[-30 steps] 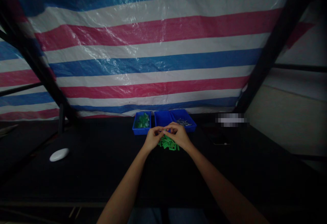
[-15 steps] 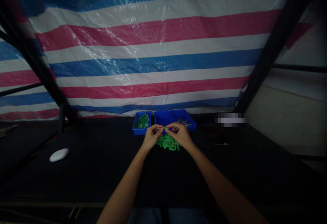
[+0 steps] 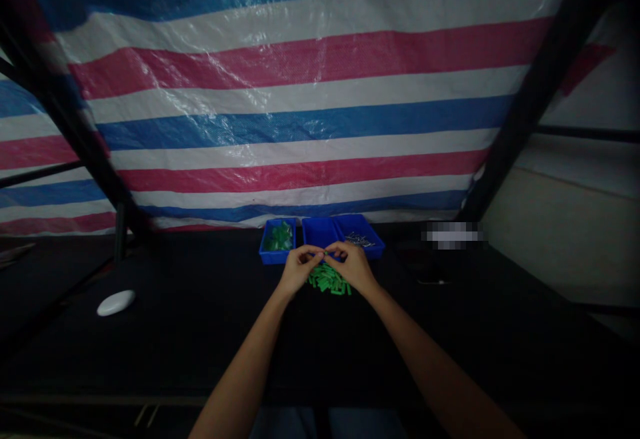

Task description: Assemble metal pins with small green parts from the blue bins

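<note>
My left hand (image 3: 299, 267) and my right hand (image 3: 354, 266) meet fingertip to fingertip, both closed in a pinch. Between them is a small green piece (image 3: 325, 253), mostly covered by the fingers; its exact kind is too small to make out. Just below the hands, a pile of short green strip-like pieces (image 3: 330, 280) lies on the black table (image 3: 320, 352). Behind my left hand stands a blue bin (image 3: 277, 259) with clear and green plastic bits. Behind my right hand is a divided blue tray (image 3: 320, 227), whose right compartment holds thin metal pieces (image 3: 359, 240).
A white rounded object (image 3: 116, 303) rests on the table at the left. On the right lies a dark flat object (image 3: 430, 272), perhaps a phone, with a blurred-out patch (image 3: 453, 235) behind it. A striped plastic sheet (image 3: 310, 112) hangs at the back between dark frame posts.
My fingertips have drawn closer together, and less of the small green piece shows between them. The pile, bins and other objects stay where they were.
</note>
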`<state>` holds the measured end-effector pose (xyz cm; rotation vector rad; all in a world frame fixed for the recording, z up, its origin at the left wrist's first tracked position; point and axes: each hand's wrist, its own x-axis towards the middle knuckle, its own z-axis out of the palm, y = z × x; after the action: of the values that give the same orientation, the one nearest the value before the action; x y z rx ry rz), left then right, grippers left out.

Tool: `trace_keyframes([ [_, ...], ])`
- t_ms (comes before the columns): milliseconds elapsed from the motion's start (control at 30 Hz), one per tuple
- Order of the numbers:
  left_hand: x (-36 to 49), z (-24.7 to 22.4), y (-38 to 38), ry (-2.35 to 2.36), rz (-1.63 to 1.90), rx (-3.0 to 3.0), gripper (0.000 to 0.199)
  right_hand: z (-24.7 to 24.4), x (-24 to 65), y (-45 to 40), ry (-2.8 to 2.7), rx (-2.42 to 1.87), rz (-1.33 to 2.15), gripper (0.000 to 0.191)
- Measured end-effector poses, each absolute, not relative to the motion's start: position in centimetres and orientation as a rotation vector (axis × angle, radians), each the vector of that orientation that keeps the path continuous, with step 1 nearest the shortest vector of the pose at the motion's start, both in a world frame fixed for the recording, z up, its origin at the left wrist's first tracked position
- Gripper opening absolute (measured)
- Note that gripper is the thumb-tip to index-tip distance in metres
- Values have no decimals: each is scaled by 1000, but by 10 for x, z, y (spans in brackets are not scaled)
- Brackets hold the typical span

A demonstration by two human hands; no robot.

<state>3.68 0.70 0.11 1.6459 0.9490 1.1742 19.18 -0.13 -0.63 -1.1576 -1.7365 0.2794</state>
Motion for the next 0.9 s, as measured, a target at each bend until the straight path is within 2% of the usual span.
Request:
trace_keyframes([
  [567,35,-2,12,1014,1225,1703,29,5,198,-5,-1786,-1129,162,19],
  [733,33,-1,9,1135,1247,1948,24,5,209,1,-1721,-1179,38,21],
  [900,34,4,-5,1210,1054,2273,19,-4,213,7,-1687,-1217,-44,20],
])
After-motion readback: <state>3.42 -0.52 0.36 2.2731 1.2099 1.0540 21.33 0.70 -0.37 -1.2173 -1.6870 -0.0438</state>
